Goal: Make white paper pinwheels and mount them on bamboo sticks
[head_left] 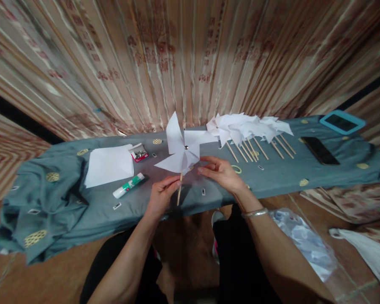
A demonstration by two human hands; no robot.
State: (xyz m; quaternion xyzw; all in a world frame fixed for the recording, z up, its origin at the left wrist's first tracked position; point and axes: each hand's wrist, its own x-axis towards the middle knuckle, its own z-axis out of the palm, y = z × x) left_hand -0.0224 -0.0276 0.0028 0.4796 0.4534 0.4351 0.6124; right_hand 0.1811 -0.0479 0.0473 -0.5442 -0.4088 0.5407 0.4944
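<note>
A white paper pinwheel (185,150) with a silver pin at its centre stands upright over the cloth, its wooden stick (179,190) pinched in my left hand (164,190). Close to the pinwheel's lower right blade is my right hand (221,172), thumb and fingers apart; whether a fingertip touches the paper I cannot tell. To the right lies a row of several finished pinwheels (240,126) with their sticks pointing toward me. On the left are a stack of white paper (109,165), a small red box of pins (139,153) and a green and white glue stick (128,185).
A grey-green patterned cloth (158,202) covers the narrow table and bunches up at the left. A dark phone (320,150) and a blue-framed device (342,122) lie at the right end. Curtains (177,63) hang behind. A plastic bag (304,240) sits on the floor.
</note>
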